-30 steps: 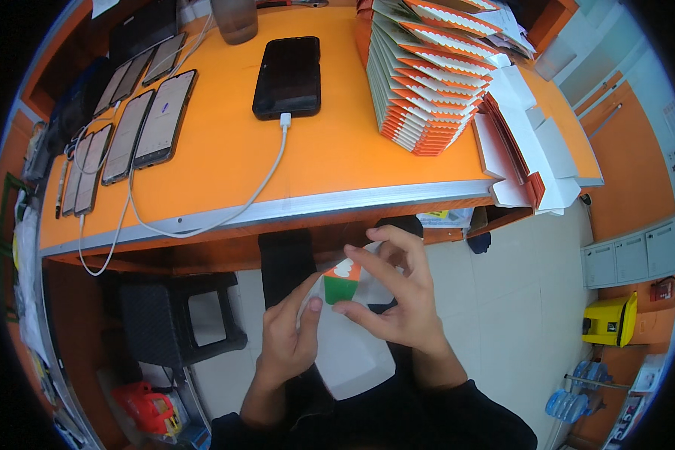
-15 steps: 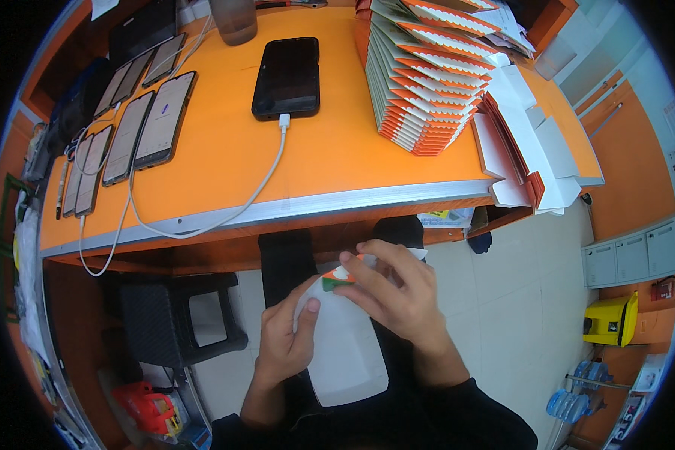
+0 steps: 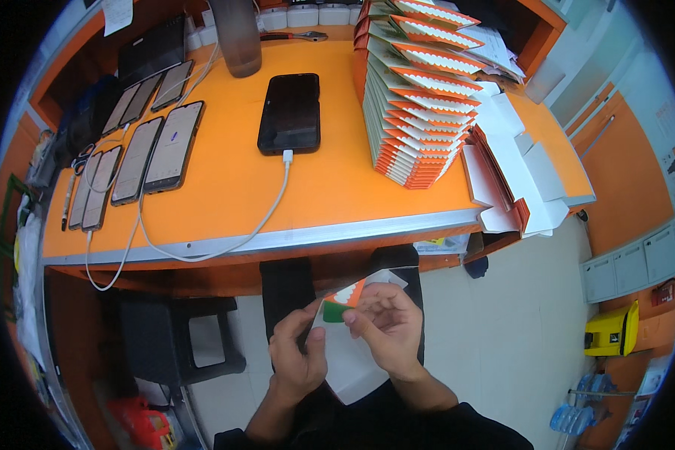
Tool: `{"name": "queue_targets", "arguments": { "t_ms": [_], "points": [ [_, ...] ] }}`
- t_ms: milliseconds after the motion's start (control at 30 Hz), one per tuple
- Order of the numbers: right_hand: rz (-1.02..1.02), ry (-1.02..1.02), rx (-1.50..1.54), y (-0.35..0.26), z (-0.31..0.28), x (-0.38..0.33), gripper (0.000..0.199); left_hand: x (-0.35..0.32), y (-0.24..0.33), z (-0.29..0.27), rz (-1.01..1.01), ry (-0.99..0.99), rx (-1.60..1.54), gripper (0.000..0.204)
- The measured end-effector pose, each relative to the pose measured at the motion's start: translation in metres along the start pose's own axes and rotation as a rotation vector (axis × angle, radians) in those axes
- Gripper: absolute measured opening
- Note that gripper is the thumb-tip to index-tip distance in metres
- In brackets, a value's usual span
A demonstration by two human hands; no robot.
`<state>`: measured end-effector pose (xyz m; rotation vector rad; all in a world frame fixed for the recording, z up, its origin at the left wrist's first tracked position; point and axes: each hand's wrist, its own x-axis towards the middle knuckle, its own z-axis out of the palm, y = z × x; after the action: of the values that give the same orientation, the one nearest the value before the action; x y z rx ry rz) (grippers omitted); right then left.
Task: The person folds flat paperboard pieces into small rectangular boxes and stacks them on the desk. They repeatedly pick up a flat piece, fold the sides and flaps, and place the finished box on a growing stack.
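Observation:
Over my lap I hold a paperboard carton blank point(image 3: 346, 358), its pale inner side showing. A folded flap at its far end shows orange, white scallops and green. My left hand point(image 3: 296, 352) grips the left edge, thumb on the pale face and fingers behind. My right hand point(image 3: 388, 330) is on the opposite side, its thumb against the green part of the flap and its fingers curled around the board's edge. On the table beyond stands a tall stack of nested orange-and-white folded cartons point(image 3: 421, 124). Flat white and orange-brown blanks point(image 3: 519, 169) lie to its right.
The orange table point(image 3: 225, 176) has a metal front edge point(image 3: 277, 241). A charging black phone point(image 3: 289, 112) lies mid-table, with several phones point(image 3: 174, 146) and loose cables at left. A dark cup point(image 3: 236, 37) and pliers point(image 3: 296, 35) sit farther back. A black stool point(image 3: 157, 337) stands below left.
My right hand has turned from palm down over the flap to thumb in front, fingers curled behind. The carton has tilted and the flap shows more. The view has shifted slightly toward the table's back.

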<state>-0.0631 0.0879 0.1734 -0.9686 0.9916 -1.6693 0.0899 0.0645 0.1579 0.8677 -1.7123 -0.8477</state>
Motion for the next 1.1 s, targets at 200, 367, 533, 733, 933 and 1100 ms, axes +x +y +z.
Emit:
{"name": "queue_targets", "arguments": {
  "t_ms": [200, 367, 533, 733, 933, 1100],
  "points": [
    [0.142, 0.012, 0.082, 0.003, 0.006, -0.003, 0.024, 0.006, 0.001, 0.007, 0.069, 0.207, -0.011, 0.013],
    [0.047, -0.095, 0.016, 0.018, -0.004, -0.008, 0.027, 0.006, 0.01, 0.004, -0.002, 0.177, -0.021, 0.011],
    [0.048, -0.085, -0.009, 0.016, 0.002, -0.008, 0.025, 0.005, 0.018, -0.003, -0.128, 0.158, -0.11, 0.011],
    [0.011, -0.099, -0.159, 0.018, -0.006, -0.005, 0.023, 0.007, 0.023, -0.006, -0.144, 0.109, -0.056, 0.009],
    [-0.069, -0.113, -0.223, 0.021, -0.007, 0.001, 0.023, 0.007, 0.02, -0.003, -0.067, 0.102, 0.077, 0.009],
    [0.005, -0.15, -0.168, 0.026, -0.02, -0.002, 0.023, 0.006, 0.018, -0.005, -0.031, -0.005, 0.127, 0.017]
  ]
}}
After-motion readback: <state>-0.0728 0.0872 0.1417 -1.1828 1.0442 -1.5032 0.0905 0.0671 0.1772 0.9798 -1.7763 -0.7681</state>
